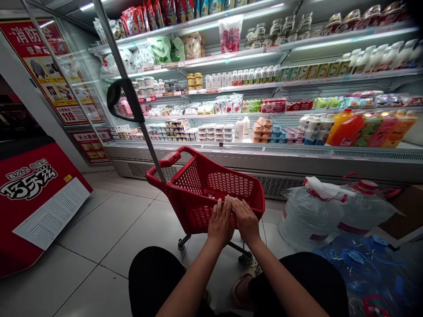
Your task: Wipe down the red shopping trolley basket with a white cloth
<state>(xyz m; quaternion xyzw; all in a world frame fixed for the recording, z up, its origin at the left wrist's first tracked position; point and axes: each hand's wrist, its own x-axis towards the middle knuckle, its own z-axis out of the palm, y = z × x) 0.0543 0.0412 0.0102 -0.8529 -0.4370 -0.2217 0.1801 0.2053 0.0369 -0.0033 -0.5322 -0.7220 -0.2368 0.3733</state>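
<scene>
A red plastic shopping cart (198,207) with perforated basket walls stands right in front of me. My left hand (220,223) lies against its near side, fingers stretched out and reaching the rim. Beside it, my right hand (246,220) rests on the same side with its fingers extended too, and the fingertips of both hands nearly meet. Neither hand appears to hold anything. Part of the basket's inside is hidden by its near wall; a small dark item or marking shows inside, too small to name.
Beyond the cart runs a refrigerated shelf (185,149) full of dairy cups, bottles and bags. A door frame with a black handle (125,101) crosses the left. Wrapped water jugs (307,215) and blue-capped bottles (357,264) stand right. A red freezer (42,189) stands left.
</scene>
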